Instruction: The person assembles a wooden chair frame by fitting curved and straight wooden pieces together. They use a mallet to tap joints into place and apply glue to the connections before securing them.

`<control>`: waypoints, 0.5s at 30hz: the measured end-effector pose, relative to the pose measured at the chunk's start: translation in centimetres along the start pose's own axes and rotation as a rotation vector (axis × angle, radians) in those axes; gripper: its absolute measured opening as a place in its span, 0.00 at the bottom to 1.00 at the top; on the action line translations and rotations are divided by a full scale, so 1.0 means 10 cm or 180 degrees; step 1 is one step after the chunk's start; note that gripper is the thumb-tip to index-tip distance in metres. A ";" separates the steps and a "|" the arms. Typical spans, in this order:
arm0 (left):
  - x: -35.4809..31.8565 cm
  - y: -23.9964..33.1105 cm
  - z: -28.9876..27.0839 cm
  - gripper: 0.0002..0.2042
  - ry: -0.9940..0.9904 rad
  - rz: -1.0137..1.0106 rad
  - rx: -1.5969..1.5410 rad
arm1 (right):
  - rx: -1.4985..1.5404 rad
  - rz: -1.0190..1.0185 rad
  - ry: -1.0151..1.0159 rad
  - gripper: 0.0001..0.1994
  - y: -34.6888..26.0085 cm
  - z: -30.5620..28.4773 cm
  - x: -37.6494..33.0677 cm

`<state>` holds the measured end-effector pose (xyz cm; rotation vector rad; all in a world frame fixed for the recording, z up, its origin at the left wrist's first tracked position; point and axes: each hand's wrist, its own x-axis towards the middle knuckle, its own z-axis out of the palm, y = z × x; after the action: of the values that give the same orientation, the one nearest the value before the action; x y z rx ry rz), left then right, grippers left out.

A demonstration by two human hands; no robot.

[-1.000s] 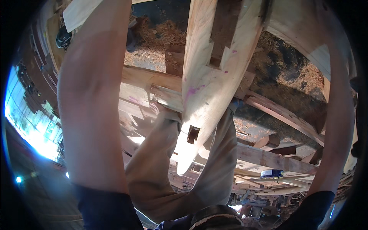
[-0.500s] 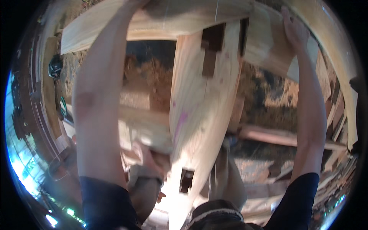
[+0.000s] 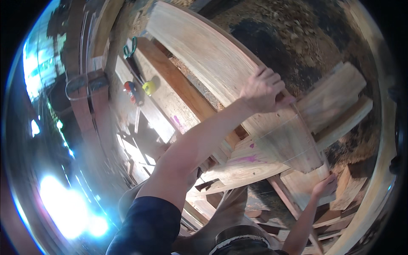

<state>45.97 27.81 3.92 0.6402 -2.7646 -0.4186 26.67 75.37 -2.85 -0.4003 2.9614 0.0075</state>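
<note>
A long pale wooden plank (image 3: 204, 51) with thin lines drawn across its near end runs slantwise through the middle. My left hand (image 3: 262, 90) is closed over its far edge, fingers wrapped round it. Under that near end, a shorter wooden board (image 3: 293, 180) sticks out to the right. My right hand (image 3: 325, 186) grips the outer end of this board. Beneath both lies a wide timber (image 3: 255, 168) with purple stains and a cut slot; the plank covers part of it. How the pieces join is hidden.
A yellow tape measure (image 3: 148, 88), a red-and-blue tool (image 3: 131, 92) and a green-handled tool (image 3: 130, 47) lie on timber at the left. Two thick offcuts (image 3: 335, 97) rest beyond the plank. Wood shavings (image 3: 276, 25) cover the ground; scrap wood lies at the lower right.
My view has swung left, so the timbers now lie slanted and the tools at the left show more fully. My left hand, earlier cut off at the top, now shows gripping the plank's edge.
</note>
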 end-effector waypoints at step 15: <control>-0.09 0.00 -0.05 0.17 0.0079 -0.0237 -0.0230 | -0.0119 -0.0423 -0.0151 0.32 -0.20 -0.20 -0.04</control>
<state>46.91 28.08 4.19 0.7274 -2.6951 -0.5203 27.24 73.53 -0.77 -0.5925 2.8856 0.0564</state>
